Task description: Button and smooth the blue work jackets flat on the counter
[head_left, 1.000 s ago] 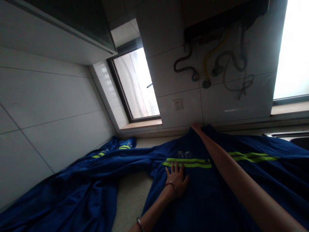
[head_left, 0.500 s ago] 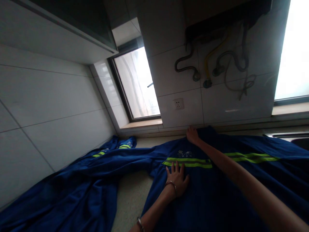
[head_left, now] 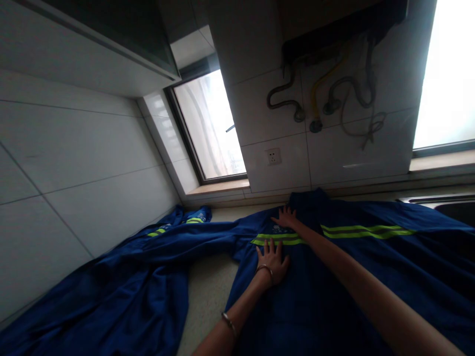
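A dark blue work jacket (head_left: 297,291) with yellow-green reflective stripes lies spread over the countertop, its collar toward the wall. My left hand (head_left: 272,262) rests flat on its chest, just below the stripe, fingers spread. Above that stripe, my right hand (head_left: 286,218) lies on the shoulder area beside a small pale logo, fingers apart. The jacket's left-hand sleeve stretches toward another blue garment (head_left: 148,301), which lies rumpled along the left wall and has similar stripes.
Bare countertop (head_left: 208,287) shows between the garments. A sink edge (head_left: 438,199) is at the right. On the tiled wall are a socket (head_left: 273,156), hoses (head_left: 285,96) below a dark appliance, and a window (head_left: 211,128). A cabinet (head_left: 92,54) overhangs the upper left.
My right hand has moved from the collar edge down and left onto the shoulder, and its fingers have spread. My left hand stays nearly in place. The view has shifted slightly.
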A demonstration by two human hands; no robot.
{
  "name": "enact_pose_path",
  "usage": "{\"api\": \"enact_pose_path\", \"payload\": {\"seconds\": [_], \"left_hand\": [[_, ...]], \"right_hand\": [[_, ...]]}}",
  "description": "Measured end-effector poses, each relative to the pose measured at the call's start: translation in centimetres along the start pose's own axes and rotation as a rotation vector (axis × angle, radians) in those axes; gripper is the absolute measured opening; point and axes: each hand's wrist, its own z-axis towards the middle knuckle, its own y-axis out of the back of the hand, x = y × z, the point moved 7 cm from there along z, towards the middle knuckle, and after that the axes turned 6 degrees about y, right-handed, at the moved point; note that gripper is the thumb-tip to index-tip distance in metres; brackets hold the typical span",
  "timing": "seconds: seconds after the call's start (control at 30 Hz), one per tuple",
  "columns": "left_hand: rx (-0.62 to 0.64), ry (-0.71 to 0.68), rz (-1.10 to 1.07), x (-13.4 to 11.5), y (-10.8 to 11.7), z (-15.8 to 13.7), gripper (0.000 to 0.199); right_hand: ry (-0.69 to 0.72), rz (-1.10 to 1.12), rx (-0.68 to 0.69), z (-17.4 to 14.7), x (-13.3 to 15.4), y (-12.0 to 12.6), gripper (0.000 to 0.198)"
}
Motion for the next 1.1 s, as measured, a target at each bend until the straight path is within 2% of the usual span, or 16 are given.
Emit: {"api": "enact_pose_path", "payload": {"seconds": [0.13, 0.23, 0.33, 0.43, 0.47, 0.53, 0.57, 0.6, 0.67, 0.73, 0.77, 0.83, 0.93, 1.0, 1.1], "left_hand": [[-0.005, 0.005, -0.010, -0.1, -0.1, 0.0, 0.066], [-0.045, 0.011, -0.076, 0.1, 0.9, -0.2, 0.047], [-0.175, -0.026, -0.174, 1.9, 3.8, -0.5, 0.042], [-0.321, -0.078, -0.038, 6.1, 7.5, -0.5, 0.051], [-0.301, -0.064, 0.058, 8.0, 8.2, -0.2, 0.060], [-0.134, 0.061, 0.209, 13.0, 8.6, 0.5, 0.080], [-0.047, 0.130, 0.244, 15.5, 8.6, 0.8, 0.083], [0.007, 0.163, 0.269, 17.6, 8.7, 0.9, 0.079], [0.035, 0.168, 0.307, 20.7, 9.3, 0.9, 0.057], [-0.001, 0.129, 0.328, 22.7, 10.2, 0.6, 0.038], [-0.024, 0.097, 0.329, 23.3, 10.6, 0.4, 0.036], [-0.054, 0.002, 0.328, 24.2, 10.7, -0.3, 0.039], [0.020, -0.132, 0.340, 25.3, 8.6, -1.4, 0.044], [0.081, -0.131, 0.334, 26.4, 6.8, -1.7, 0.047], [0.179, 0.011, 0.250, 28.2, 5.7, -0.7, 0.059]], "right_hand": [[0.178, 0.017, 0.017, -4.4, 3.2, -0.3, 0.092], [0.273, 0.055, 0.070, -8.1, 4.6, -0.8, 0.089], [0.301, 0.052, 0.094, -10.3, 4.7, -0.9, 0.086], [0.303, 0.019, 0.046, -10.9, 4.6, -0.4, 0.082], [0.298, 0.017, 0.042, -10.9, 4.5, -0.3, 0.081], [0.300, 0.016, 0.038, -10.9, 4.5, -0.3, 0.080], [0.303, 0.017, 0.035, -10.8, 4.6, -0.3, 0.080], [0.308, 0.017, 0.031, -10.8, 4.6, -0.3, 0.080], [0.317, 0.017, 0.037, -10.7, 4.6, -0.3, 0.081], [0.325, 0.019, 0.065, -10.6, 4.6, -0.4, 0.083], [0.327, 0.021, 0.087, -10.6, 4.5, -0.4, 0.084], [0.322, 0.031, 0.132, -10.5, 4.3, -0.4, 0.086], [0.321, 0.051, 0.202, -10.5, 3.9, -0.1, 0.087], [0.331, 0.064, 0.248, -10.6, 3.6, 0.1, 0.087], [0.352, 0.073, 0.302, -10.7, 3.4, 0.3, 0.089]]}}
